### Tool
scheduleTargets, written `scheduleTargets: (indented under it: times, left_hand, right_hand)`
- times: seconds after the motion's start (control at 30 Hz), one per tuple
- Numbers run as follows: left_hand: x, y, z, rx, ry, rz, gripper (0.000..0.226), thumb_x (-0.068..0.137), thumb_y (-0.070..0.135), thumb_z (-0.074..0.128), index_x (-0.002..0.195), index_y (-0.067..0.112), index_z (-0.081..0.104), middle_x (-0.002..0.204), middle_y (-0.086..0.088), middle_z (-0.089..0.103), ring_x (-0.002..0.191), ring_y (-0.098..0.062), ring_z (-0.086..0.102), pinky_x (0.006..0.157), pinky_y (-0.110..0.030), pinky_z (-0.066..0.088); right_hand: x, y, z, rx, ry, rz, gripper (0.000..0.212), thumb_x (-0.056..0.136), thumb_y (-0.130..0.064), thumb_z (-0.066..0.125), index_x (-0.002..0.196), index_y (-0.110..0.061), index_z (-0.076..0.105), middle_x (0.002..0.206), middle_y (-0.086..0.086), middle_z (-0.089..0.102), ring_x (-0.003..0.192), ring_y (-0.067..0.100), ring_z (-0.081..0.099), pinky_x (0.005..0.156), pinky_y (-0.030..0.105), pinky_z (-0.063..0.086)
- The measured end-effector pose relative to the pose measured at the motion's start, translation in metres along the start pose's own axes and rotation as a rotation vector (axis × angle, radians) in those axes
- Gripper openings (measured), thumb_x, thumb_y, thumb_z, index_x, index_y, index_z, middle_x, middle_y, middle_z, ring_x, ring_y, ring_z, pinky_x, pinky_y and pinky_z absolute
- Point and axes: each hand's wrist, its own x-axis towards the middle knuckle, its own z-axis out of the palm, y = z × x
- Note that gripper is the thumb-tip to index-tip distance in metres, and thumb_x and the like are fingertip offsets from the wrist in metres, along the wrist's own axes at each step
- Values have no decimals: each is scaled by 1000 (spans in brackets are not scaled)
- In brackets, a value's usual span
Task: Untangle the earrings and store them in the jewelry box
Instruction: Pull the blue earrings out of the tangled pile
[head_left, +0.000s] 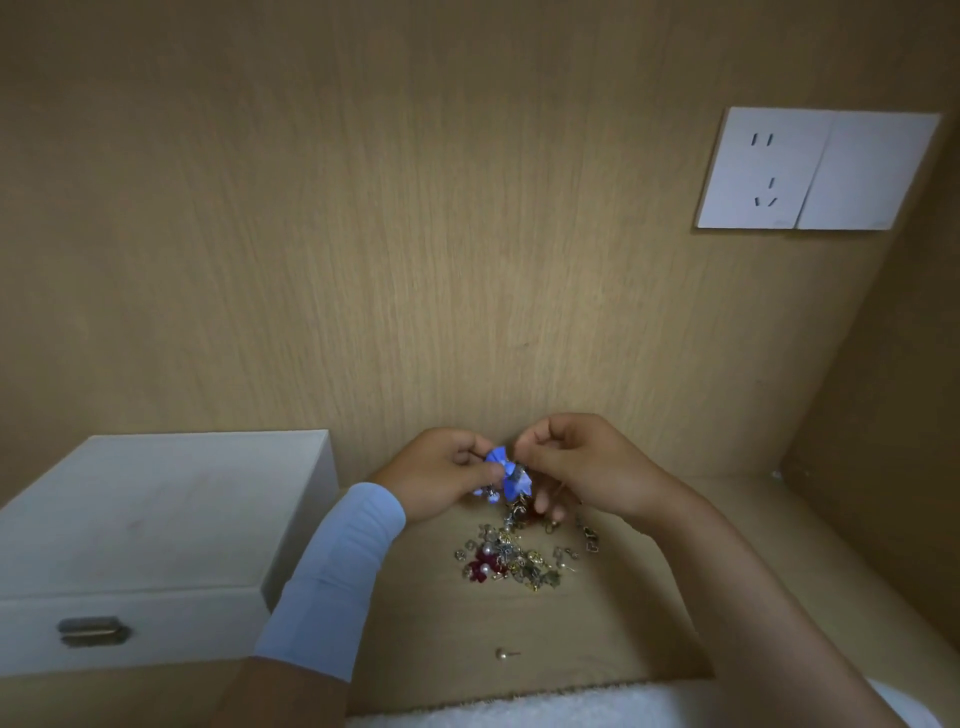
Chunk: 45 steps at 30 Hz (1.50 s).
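Note:
A blue bow earring (506, 470) hangs above the wooden shelf, held between both hands. My left hand (441, 475) pinches its left side, and my right hand (582, 465) pinches its right side with fingers curled. A strand of tangled earrings dangles from the bow down to a pile of tangled earrings (514, 556) of gold, pearl and dark red pieces on the shelf. A single pearl stud (505, 653) lies apart, nearer to me. The pale wooden jewelry box (156, 519) sits at the left with its lid down and a metal clasp (92, 631) on its front.
A wood-grain back wall stands close behind the hands, with a white socket plate (815, 169) at upper right. A side wall closes the shelf on the right. White fluffy fabric (545, 709) lies along the near edge. A pale blue sleeve (332, 577) covers my left forearm.

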Motion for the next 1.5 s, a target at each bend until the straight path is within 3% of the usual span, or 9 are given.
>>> scheduleTargets:
  times: [0.13, 0.27, 0.57, 0.77, 0.9, 1.0, 1.13, 1.27, 1.5]
  left_hand:
    - [-4, 1, -13, 29, 89, -31, 7, 89, 15, 69, 95, 12, 71, 91, -8, 76, 81, -13, 68, 85, -29, 52]
    - [-12, -11, -24, 190, 174, -118, 4, 85, 11, 71, 83, 14, 68, 68, -2, 66, 59, -10, 58, 64, -22, 47]
    - [-21, -38, -18, 599, 206, -338, 20, 86, 28, 68, 70, 23, 57, 86, 0, 68, 88, -20, 64, 78, -26, 47]
    - [-29, -36, -17, 775, 216, -315, 22, 94, 24, 59, 108, 10, 69, 113, -10, 65, 104, -28, 62, 89, -33, 50]
    - [-44, -30, -16, 836, 234, -46, 36, 94, 3, 53, 124, 20, 63, 127, -3, 54, 119, -23, 50, 101, -33, 42]
    - [-63, -16, -32, 982, 382, 120, 32, 95, 14, 52, 118, 31, 65, 125, 9, 58, 117, -16, 48, 99, -30, 37]
    - [-84, -19, -60, 1038, 384, -97, 41, 91, 31, 56, 132, 35, 54, 143, 10, 43, 131, -17, 36, 107, -33, 30]
    - [-90, -24, -63, 879, 380, -152, 63, 85, 11, 54, 143, 34, 43, 156, 5, 26, 141, -20, 26, 113, -32, 25]
    - [-91, -42, -83, 775, 426, -188, 62, 85, 10, 55, 144, 27, 45, 156, 7, 30, 142, -21, 28, 116, -33, 25]
  right_hand:
    - [1, -2, 6, 229, -34, -8, 7, 95, -3, 63, 101, -3, 66, 71, 7, 66, 53, 17, 58, 46, 27, 53]
    - [2, 2, 16, 197, -71, 6, 11, 92, 0, 66, 102, -4, 69, 74, 7, 63, 61, 18, 60, 48, 25, 53]
    - [5, 8, 41, 89, -103, 34, 11, 94, 0, 64, 99, -8, 68, 77, 9, 67, 55, 12, 65, 40, 21, 47]
    - [6, 10, 42, -38, -70, -16, 11, 93, -6, 68, 100, -13, 72, 77, -1, 71, 58, 3, 60, 55, 14, 48]
    - [6, 9, 43, -86, -63, -27, 18, 89, -4, 71, 105, -12, 70, 81, 7, 73, 62, 9, 65, 65, 24, 54]
    - [5, 6, 46, -61, -24, -23, 18, 85, -1, 75, 99, -12, 71, 82, 7, 76, 62, 10, 66, 62, 25, 55]
    - [10, -5, 60, -65, -21, -37, 16, 82, 0, 78, 95, -9, 73, 79, 11, 75, 64, 12, 67, 60, 21, 53]
    - [26, -13, 83, -174, -71, -46, 13, 85, 3, 72, 95, -5, 74, 77, 6, 74, 67, 11, 68, 71, 22, 57]
    - [49, -14, 105, -258, -38, -79, 25, 87, 3, 66, 85, -20, 73, 84, 10, 76, 75, 16, 69, 83, 40, 59]
